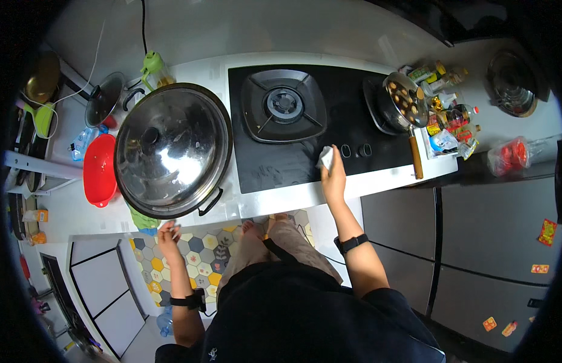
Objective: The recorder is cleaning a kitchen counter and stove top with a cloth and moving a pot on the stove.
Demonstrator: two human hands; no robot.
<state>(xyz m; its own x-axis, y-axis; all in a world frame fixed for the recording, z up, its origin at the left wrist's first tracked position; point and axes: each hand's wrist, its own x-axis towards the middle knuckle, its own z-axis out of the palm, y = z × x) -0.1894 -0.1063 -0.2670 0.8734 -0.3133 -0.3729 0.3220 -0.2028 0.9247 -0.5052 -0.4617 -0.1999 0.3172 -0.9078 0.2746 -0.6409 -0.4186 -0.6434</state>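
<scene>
A crumpled white tissue or cloth [326,157] is gripped in my right hand [334,177], over the front of the black glass gas hob [281,165]. Just right of that hand are two control knobs [355,150]. Smudges mark the glass to its left. Behind it sits the bare left burner [284,105] with its square surround. My left hand [169,233] holds nothing and hangs by the counter's front edge, fingers loosely apart. Nearest to it are a green cloth [143,219] and a large lidded steel wok [172,152] on the counter.
A saucepan [401,102] with round food pieces stands on the right burner, its wooden handle [415,156] jutting past the counter front. Several condiment bottles [453,113] crowd the right end. On the left are a red basin [99,170], a glass lid [104,100] and a green-topped oil jug [156,70].
</scene>
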